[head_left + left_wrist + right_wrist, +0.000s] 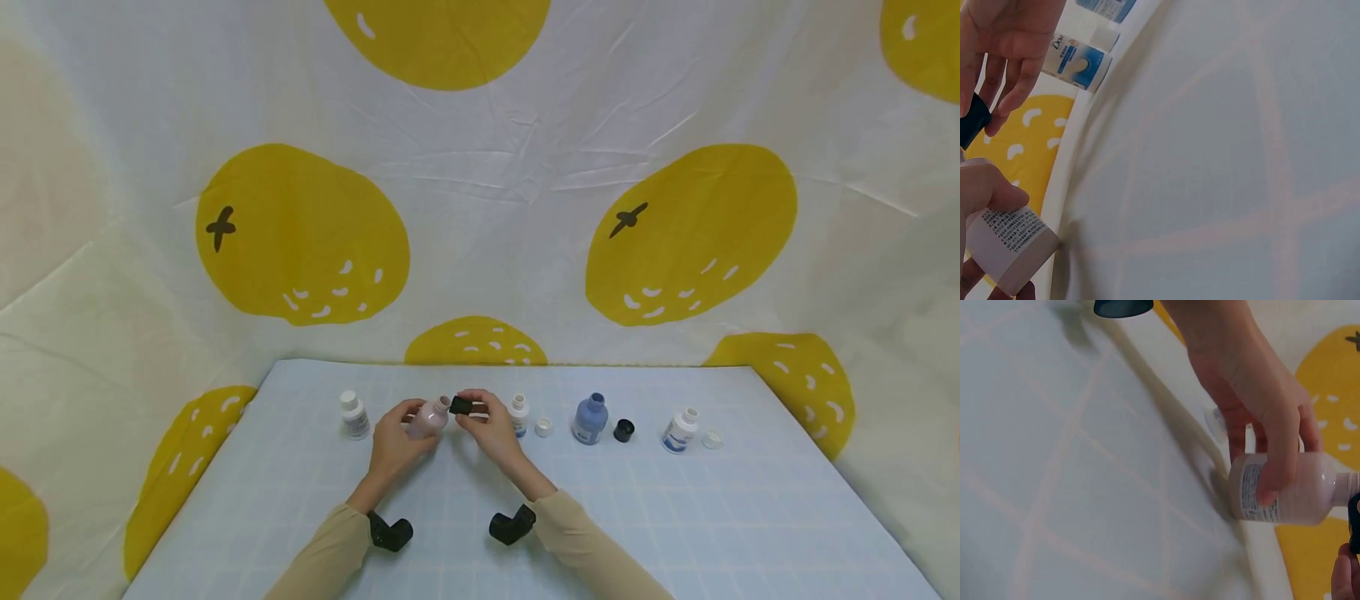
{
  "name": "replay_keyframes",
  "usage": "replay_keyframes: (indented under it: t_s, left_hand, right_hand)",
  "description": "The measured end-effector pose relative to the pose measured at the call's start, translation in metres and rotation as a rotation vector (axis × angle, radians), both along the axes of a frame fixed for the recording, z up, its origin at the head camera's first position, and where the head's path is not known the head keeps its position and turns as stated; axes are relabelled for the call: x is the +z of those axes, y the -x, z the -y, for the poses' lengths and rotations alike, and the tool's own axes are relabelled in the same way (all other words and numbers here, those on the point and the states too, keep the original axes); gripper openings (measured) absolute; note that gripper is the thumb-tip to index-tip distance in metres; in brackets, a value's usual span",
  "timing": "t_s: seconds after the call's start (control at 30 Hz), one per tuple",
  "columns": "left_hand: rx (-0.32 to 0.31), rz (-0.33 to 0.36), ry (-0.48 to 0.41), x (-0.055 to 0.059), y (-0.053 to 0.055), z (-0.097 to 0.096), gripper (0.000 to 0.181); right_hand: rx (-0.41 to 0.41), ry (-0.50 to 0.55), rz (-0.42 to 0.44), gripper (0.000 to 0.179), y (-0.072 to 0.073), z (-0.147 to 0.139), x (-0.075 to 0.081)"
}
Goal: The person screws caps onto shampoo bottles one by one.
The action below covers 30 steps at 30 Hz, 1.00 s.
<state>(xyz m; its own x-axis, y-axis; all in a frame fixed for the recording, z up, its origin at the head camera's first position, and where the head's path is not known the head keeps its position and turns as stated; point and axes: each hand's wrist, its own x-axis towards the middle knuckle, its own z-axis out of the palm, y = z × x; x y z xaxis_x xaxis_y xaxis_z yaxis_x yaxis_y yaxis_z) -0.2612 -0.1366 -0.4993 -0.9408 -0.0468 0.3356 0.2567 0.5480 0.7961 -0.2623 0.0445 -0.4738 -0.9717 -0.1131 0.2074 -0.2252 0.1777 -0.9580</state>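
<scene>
My left hand grips a small pink bottle, its uncapped neck tilted toward the right. In the right wrist view, the thumb of that hand lies across the printed label of the bottle. Between the fingers of my right hand is a black cap, held right beside the bottle's mouth. The left wrist view shows the cap at its left edge, just above the hand on the bottle. Behind the right hand stands a white bottle with its neck bare, partly hidden.
A capped white bottle stands left of the hands. Rightward are a white cap, an uncapped blue bottle, a black cap, another white bottle and a white cap. A fruit-print curtain hangs behind the table.
</scene>
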Motion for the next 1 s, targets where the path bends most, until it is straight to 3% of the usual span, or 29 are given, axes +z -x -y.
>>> replay_keyframes:
  t_s: [0.27,1.0]
  left_hand:
    - [-0.004,-0.029,0.015,-0.002,0.0,0.0,0.052]
    - [-0.013,-0.027,0.01,-0.001,-0.003,-0.001,0.051]
  right_hand:
    - [0.027,-0.012,-0.023,0.032,-0.022,0.002,0.036]
    - [0.052,0.038,-0.015,0.037,-0.022,0.004,0.041]
